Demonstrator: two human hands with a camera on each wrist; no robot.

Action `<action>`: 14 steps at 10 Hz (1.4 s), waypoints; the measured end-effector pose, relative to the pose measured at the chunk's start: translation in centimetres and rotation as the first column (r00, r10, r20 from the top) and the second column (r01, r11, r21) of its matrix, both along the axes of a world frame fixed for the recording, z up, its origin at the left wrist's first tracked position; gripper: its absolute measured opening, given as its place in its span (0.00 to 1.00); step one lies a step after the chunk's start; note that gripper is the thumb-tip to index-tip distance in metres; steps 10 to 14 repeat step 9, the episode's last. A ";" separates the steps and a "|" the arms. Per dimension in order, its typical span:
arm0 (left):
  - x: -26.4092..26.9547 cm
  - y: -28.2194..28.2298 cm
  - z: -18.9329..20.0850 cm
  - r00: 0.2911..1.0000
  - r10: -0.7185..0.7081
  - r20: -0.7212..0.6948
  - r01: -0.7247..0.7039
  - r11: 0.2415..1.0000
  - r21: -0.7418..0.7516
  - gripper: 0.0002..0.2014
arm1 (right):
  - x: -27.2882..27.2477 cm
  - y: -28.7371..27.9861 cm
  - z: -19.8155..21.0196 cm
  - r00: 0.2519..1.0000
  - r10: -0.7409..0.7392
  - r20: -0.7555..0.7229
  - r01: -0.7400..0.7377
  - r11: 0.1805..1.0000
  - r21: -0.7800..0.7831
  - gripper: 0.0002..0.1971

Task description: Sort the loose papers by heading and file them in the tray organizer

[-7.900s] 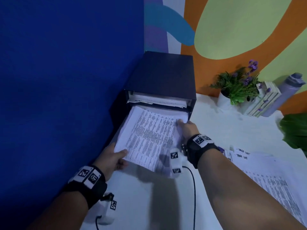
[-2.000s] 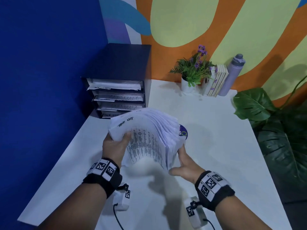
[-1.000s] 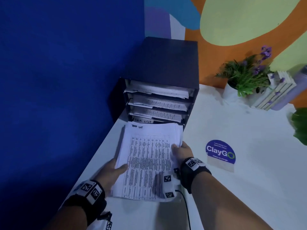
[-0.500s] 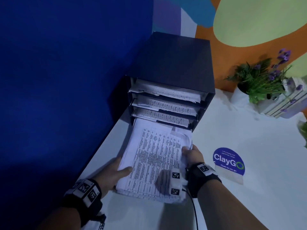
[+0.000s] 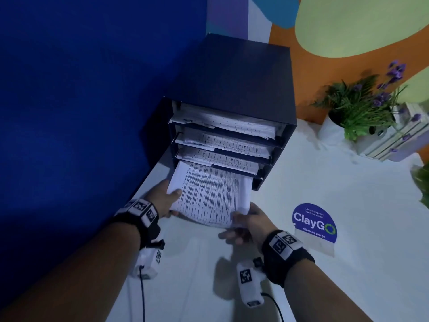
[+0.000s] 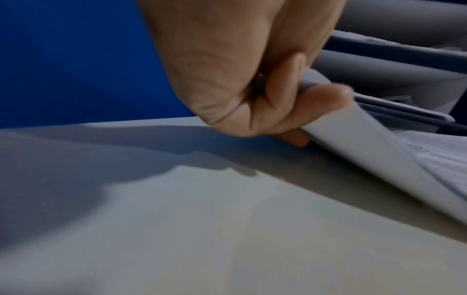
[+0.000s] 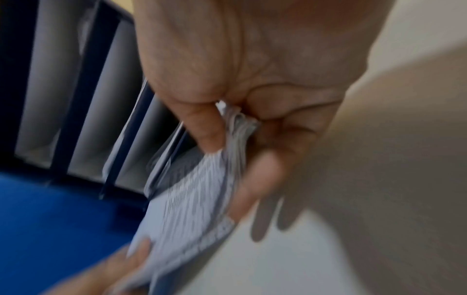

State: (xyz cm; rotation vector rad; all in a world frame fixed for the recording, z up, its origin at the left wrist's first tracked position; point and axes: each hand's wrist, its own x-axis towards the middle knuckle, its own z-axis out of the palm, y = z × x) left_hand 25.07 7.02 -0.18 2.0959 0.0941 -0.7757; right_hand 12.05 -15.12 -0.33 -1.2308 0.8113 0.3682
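On white table (image 5: 325, 263), blue wall (image 5: 81, 101) beside.

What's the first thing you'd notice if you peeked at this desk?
Two hands, the left hand and right hand, grip a thick paper stack, its far end in the bottom slot of the dark tray organizer by the blue wall. Right of them, a round ClayGo sticker lies on the white table.

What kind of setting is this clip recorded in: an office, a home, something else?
Probably an office pantry or break area. A dark paper tray organizer stands on a white table, a round table sticker reads "ClayGo, let's keep our pantries clean", and a bright painted mural covers the wall.
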 end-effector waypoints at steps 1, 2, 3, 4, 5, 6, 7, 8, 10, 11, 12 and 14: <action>1.8 -1.8 -1.0 0.989 0.150 -0.015 -0.150 0.981 -0.122 0.25 | 1.6 -0.2 -0.4 0.982 -0.189 0.024 0.190 0.979 -0.077 0.09; 2.8 -3.5 -1.2 0.974 0.213 -0.073 -0.224 0.949 -0.223 0.20 | 4.1 -0.7 -0.8 0.942 -0.331 0.050 0.334 0.936 -0.114 0.06; 3.1 -4.9 -1.3 0.929 0.347 -0.130 -0.370 0.843 -0.392 0.02 | 5.7 -1.3 -1.7 0.930 -0.351 0.109 0.364 0.918 -0.156 0.04; 3.4 -5.9 -2.2 0.923 0.330 -0.197 -0.383 0.737 -0.557 0.18 | 6.8 -2.0 -3.1 0.964 -0.208 0.167 0.258 0.886 -0.386 0.04; 3.6 -6.6 -2.1 0.916 0.354 -0.189 -0.395 0.712 -0.581 0.21 | 6.9 -1.9 -3.8 0.968 -0.131 0.212 0.218 0.857 -0.466 0.08; 3.5 -7.2 -1.8 0.909 0.379 -0.176 -0.413 0.752 -0.513 0.20 | 6.4 -1.6 -3.3 0.975 -0.059 0.213 0.163 0.843 -0.512 0.11; 3.4 -7.3 -2.5 0.938 0.317 -0.143 -0.347 0.829 -0.438 0.06 | 5.7 -2.3 -2.5 0.989 0.048 0.141 0.052 0.776 -0.628 0.15; 3.0 -7.2 -2.3 0.979 0.167 -0.120 -0.193 0.948 -0.252 0.24 | 4.5 -2.8 -1.6 0.987 0.159 0.027 -0.102 0.750 -0.654 0.17; 1.7 -7.5 -2.0 0.995 0.032 -0.096 -0.042 0.994 -0.103 0.34 | 3.1 -3.1 -1.8 0.956 0.287 -0.059 -0.262 0.751 -0.606 0.22; 1.7 -7.5 -2.0 0.995 0.032 -0.096 -0.042 0.994 -0.103 0.34 | 3.1 -3.1 -1.8 0.956 0.287 -0.059 -0.262 0.751 -0.606 0.22; 1.7 -7.5 -2.0 0.995 0.032 -0.096 -0.042 0.994 -0.103 0.34 | 3.1 -3.1 -1.8 0.956 0.287 -0.059 -0.262 0.751 -0.606 0.22; 1.7 -7.5 -2.0 0.995 0.032 -0.096 -0.042 0.994 -0.103 0.34 | 3.1 -3.1 -1.8 0.956 0.287 -0.059 -0.262 0.751 -0.606 0.22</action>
